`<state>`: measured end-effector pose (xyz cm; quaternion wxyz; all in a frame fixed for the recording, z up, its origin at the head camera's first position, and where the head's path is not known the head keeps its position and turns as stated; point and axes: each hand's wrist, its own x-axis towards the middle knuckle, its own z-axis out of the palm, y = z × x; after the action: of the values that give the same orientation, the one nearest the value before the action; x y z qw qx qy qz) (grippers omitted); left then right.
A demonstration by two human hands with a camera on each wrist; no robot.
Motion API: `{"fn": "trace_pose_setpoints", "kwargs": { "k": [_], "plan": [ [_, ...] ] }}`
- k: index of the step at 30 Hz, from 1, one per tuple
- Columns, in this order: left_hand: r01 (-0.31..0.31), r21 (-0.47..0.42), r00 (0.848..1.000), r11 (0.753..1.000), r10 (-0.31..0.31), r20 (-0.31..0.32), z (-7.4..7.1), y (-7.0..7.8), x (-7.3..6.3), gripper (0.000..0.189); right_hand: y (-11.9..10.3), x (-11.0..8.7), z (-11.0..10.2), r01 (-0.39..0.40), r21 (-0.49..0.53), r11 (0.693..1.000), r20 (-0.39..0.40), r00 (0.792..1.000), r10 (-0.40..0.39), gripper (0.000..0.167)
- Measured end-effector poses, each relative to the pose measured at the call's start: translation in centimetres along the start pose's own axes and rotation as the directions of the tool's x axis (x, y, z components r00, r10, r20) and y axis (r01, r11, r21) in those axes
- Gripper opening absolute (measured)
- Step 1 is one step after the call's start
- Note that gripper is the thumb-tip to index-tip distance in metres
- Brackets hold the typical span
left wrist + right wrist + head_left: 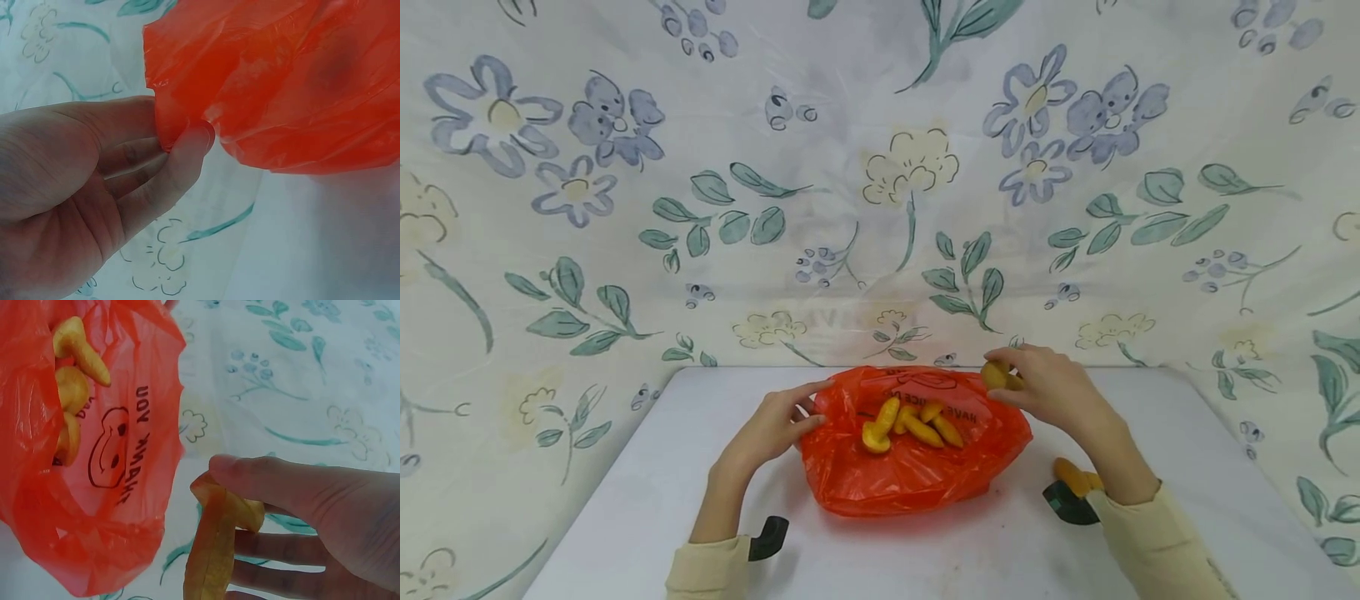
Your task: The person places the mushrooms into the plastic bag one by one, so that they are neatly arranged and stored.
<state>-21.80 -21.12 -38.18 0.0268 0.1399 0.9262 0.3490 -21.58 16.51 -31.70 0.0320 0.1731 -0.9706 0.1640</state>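
A red plastic bag with dark printing lies mouth-open on the table, and several yellow mushrooms show inside it. At its left side my left hand pinches the bag's edge between thumb and fingers, as the left wrist view shows on the red film. My right hand is raised by the bag's right rim. Between its thumb and fingers it holds a yellow mushroom, apart from the bag in the right wrist view.
More yellow mushrooms lie on the white table by my right forearm, partly hidden by it. Dark wrist devices jut from both sleeves. A flower-patterned cloth hangs behind the table's far edge.
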Motion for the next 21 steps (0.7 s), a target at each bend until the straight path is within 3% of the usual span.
{"fn": "trace_pose_setpoints", "kwargs": {
  "k": [13, 21],
  "plan": [
    [-0.024, 0.002, 1.0, 1.0, 0.024, 0.003, 0.1, 0.0, 0.1, 0.052, -1.8, 0.7, 0.9, 0.05, 0.027, 0.998, 0.002, 0.999, -0.05, 0.053],
    [-0.006, 0.004, 1.0, 1.0, 0.006, -0.004, 0.2, -0.1, 0.0, 0.052, -2.8, 1.6, 1.8, 0.071, 0.03, 0.997, 0.016, 0.997, -0.072, 0.05]
  ]
}}
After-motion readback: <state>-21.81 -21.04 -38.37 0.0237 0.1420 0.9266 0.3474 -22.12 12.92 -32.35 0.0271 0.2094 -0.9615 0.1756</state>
